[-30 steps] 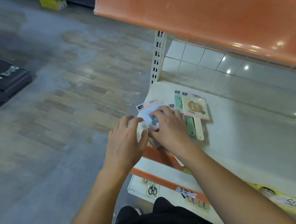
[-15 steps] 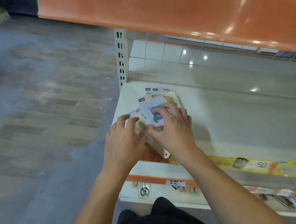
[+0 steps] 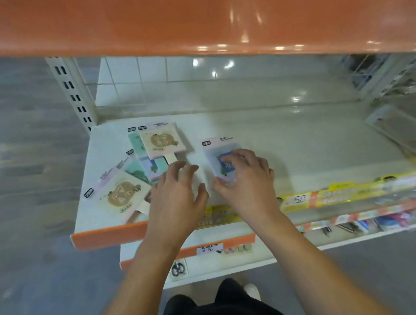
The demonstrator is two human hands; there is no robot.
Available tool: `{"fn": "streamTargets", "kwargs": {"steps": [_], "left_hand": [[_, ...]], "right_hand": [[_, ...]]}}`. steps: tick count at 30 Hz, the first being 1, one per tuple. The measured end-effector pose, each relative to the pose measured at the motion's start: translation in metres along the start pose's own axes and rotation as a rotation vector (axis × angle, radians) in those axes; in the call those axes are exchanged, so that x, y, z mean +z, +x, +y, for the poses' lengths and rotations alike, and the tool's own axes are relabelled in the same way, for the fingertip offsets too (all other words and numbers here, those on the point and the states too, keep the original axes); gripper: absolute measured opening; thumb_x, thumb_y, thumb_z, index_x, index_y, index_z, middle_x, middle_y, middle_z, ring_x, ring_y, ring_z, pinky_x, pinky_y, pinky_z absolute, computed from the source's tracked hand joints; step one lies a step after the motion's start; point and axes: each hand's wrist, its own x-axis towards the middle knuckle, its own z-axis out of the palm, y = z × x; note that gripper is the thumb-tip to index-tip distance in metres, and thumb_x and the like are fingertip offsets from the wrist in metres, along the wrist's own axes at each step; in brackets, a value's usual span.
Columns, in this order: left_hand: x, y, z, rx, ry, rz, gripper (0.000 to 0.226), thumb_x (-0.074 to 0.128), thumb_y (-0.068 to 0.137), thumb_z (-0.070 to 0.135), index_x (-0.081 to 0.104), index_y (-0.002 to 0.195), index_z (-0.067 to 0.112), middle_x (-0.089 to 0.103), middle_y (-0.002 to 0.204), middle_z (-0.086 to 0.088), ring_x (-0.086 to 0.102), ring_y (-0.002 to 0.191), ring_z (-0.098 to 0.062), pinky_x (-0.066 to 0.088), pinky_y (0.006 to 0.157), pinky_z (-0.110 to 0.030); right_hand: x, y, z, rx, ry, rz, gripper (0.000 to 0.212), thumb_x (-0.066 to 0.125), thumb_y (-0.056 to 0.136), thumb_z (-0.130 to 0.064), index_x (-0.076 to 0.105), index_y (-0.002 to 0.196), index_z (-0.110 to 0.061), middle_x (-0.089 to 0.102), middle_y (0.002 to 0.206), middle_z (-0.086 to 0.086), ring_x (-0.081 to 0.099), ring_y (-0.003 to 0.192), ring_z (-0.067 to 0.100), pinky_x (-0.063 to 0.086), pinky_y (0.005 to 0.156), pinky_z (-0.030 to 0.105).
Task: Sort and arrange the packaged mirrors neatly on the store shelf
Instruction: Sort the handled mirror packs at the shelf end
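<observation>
Mirrors in their printed packets are spread flat over the left end of a pale shelf (image 3: 292,146), which is fronted by an orange lip and a yellow price strip (image 3: 338,193) and roofed by a glossy orange upper shelf (image 3: 183,15); the long bare stretch to the right is presumably being kept as room for tidy rows. A loose pile (image 3: 146,162) of overlapping packets is left askew near the shelf's left edge, with a beige-fronted packet (image 3: 162,140) lying on top at the back and a second beige packet (image 3: 124,194) turned diagonally towards the front lip, so this heap is judged to be the unsorted stock. One blue packet (image 3: 225,163) has been set apart just right of the pile, squared to the shelf front, seemingly to begin a separate group by colour or design. It is pressed down by the right hand (image 3: 246,178), whose fingers are closed on it, fingertips on top and thumb at its near left edge, probably to square it. The left hand (image 3: 177,195) is held over the near right of the pile with fingers spread and slightly curled, clamped on nothing, apparently poised for the next packet. Other goods at the far right are too blurred to be identified.
</observation>
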Motion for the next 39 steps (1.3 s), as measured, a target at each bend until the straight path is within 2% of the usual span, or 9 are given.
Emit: {"fn": "streamTargets", "kwargs": {"steps": [3, 6, 12, 15, 20, 26, 39], "left_hand": [[0.014, 0.007, 0.021, 0.003, -0.01, -0.014, 0.043, 0.052, 0.087, 0.036, 0.056, 0.125, 0.017, 0.05, 0.132, -0.008, 0.054, 0.114, -0.033, 0.046, 0.092, -0.048], [0.03, 0.013, 0.044, -0.009, -0.006, -0.027, 0.041, 0.057, 0.088, 0.033, 0.056, 0.125, 0.018, 0.049, 0.135, -0.007, 0.052, 0.117, -0.033, 0.046, 0.091, -0.049], [0.059, 0.024, 0.088, -0.014, 0.041, -0.049, 0.041, 0.052, 0.088, 0.036, 0.056, 0.125, 0.019, 0.05, 0.134, -0.007, 0.055, 0.113, -0.033, 0.047, 0.09, -0.047], [0.072, 0.029, 0.108, -0.037, 0.053, -0.062, 0.041, 0.057, 0.088, 0.034, 0.055, 0.126, 0.02, 0.048, 0.136, -0.006, 0.053, 0.115, -0.032, 0.046, 0.091, -0.046], [0.091, 0.036, 0.131, -0.1, 0.074, -0.055, 0.041, 0.058, 0.088, 0.034, 0.055, 0.127, 0.02, 0.048, 0.136, -0.005, 0.052, 0.116, -0.03, 0.043, 0.092, -0.044], [0.103, 0.035, 0.141, -0.153, 0.081, -0.035, 0.042, 0.054, 0.088, 0.035, 0.054, 0.126, 0.018, 0.049, 0.134, -0.006, 0.053, 0.115, -0.031, 0.044, 0.091, -0.046], [0.084, 0.055, 0.111, -0.096, 0.132, -0.112, 0.044, 0.052, 0.09, 0.04, 0.047, 0.131, 0.027, 0.041, 0.14, 0.001, 0.045, 0.124, -0.023, 0.037, 0.098, -0.039]], "right_hand": [[-0.007, 0.002, 0.024, 0.018, -0.001, 0.005, 0.044, 0.067, 0.074, -0.04, 0.064, 0.115, -0.024, 0.053, 0.126, -0.003, 0.048, 0.112, 0.033, 0.041, 0.09, 0.043], [-0.014, 0.008, 0.05, 0.044, 0.01, -0.003, 0.043, 0.067, 0.074, -0.038, 0.065, 0.114, -0.024, 0.053, 0.125, -0.003, 0.048, 0.111, 0.034, 0.041, 0.09, 0.042], [-0.029, 0.029, 0.103, 0.065, 0.013, 0.033, 0.043, 0.069, 0.07, -0.036, 0.066, 0.11, -0.022, 0.055, 0.123, -0.001, 0.051, 0.108, 0.036, 0.043, 0.086, 0.043], [-0.03, 0.04, 0.126, 0.07, 0.024, 0.06, 0.04, 0.069, 0.067, -0.035, 0.067, 0.105, -0.021, 0.058, 0.119, 0.001, 0.053, 0.103, 0.038, 0.044, 0.083, 0.043], [-0.035, 0.058, 0.151, 0.096, 0.064, -0.119, 0.04, 0.062, 0.077, -0.036, 0.061, 0.115, -0.025, 0.046, 0.13, -0.005, 0.041, 0.117, 0.032, 0.033, 0.094, 0.039], [-0.037, 0.077, 0.154, 0.067, 0.08, -0.223, 0.043, 0.06, 0.081, -0.041, 0.056, 0.122, -0.027, 0.039, 0.133, -0.006, 0.036, 0.122, 0.029, 0.029, 0.098, 0.039], [-0.015, 0.086, 0.129, 0.164, 0.015, -0.225, 0.044, 0.062, 0.082, -0.046, 0.055, 0.121, -0.026, 0.039, 0.135, -0.002, 0.035, 0.122, 0.03, 0.03, 0.101, 0.041]]}}
